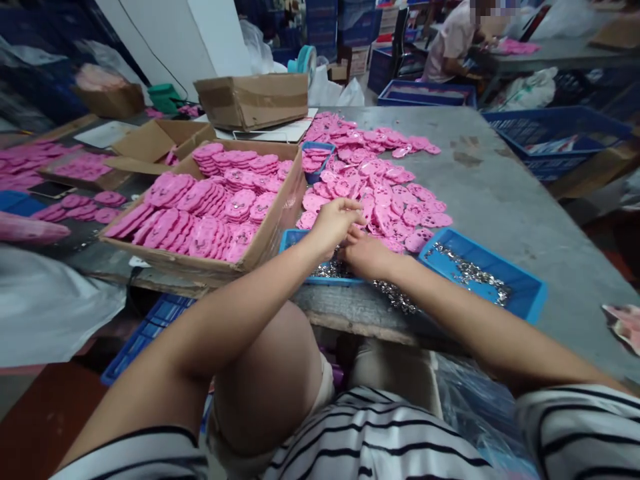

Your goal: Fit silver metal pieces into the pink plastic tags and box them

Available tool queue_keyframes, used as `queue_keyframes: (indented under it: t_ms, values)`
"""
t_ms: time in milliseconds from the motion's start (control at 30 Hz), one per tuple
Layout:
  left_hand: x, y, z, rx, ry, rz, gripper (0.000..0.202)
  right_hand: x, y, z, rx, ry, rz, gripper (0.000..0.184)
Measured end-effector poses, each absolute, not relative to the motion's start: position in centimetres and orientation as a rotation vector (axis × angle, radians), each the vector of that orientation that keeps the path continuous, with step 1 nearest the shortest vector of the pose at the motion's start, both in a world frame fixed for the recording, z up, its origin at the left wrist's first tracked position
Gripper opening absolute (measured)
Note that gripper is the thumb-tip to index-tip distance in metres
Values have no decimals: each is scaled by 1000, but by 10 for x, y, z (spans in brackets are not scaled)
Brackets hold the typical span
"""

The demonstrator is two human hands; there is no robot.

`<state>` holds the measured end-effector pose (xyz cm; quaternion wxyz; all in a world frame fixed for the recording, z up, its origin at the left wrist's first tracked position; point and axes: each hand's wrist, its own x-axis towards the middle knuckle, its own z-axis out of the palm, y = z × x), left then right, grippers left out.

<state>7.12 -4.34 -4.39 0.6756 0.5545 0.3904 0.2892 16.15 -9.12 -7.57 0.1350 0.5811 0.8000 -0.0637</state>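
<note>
1. From where I stand, the person's left hand (334, 227) and right hand (369, 255) meet at the front of the grey desk (520, 220), fingers bent and tips close together. I can't tell whether they pinch anything; whatever may sit between them is hidden.
2. Right below the fingers is a blue tray (289, 238), with small shiny metal pieces (329, 269) in it, partly covered by the hands and the left forearm.
3. Just beyond the fingers, a loose heap of flat pink pieces (387, 193) spreads away over the desk, many showing small holes.
4. To the right of the fingers, past the right wrist, a second blue tray (534, 301) sits at an angle with more metal bits (470, 270) inside. Between the two trays, loose bits (397, 298) lie near the desk edge, partly under the right forearm.
5. Left of the fingers stands an open cardboard box (281, 210), packed with neat rows of stacked pink pieces (200, 213).
6. Beyond the fingers, between that box and the heap, a small blue basket (313, 179) holds more pink pieces.
7. Far off, beyond and right of the fingers, a co-worker (450, 47) sits at another desk.
</note>
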Motion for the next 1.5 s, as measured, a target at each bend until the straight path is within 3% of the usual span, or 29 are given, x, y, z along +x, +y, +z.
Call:
queue_keyframes:
  t_ms: [267,400,567,700,1067,1200,1267,1400,1467,1500]
  values:
    - [72,-9,-43,1297,889,839,15,151,-89,-85,1637,2311,-186,26]
    - [71,-8,-44,1258,837,844,16,183,-86,-71,2089,2285,-253,25]
    - [71,-4,-46,1236,811,866,14,219,-62,-68,2821,1713,-343,22]
    - [74,2,-49,1255,825,887,15,214,-43,-85,2907,1533,-531,22]
    - [77,2,-57,1316,832,796,14,222,-38,-97,3193,1384,-375,43]
    - [79,1,-59,1320,843,710,13,229,-55,-86,3241,1459,-248,36]
    - [77,3,-61,1272,871,644,2,228,-66,-82,3234,1590,-145,38]
    - [71,7,-60,1001,820,424,47,218,-87,-74,2921,2146,244,38]
    - [68,6,-56,890,735,327,52,213,-95,-72,2683,2354,336,37]
    - [67,4,-54,868,706,306,44,212,-98,-72,2602,2422,352,36]
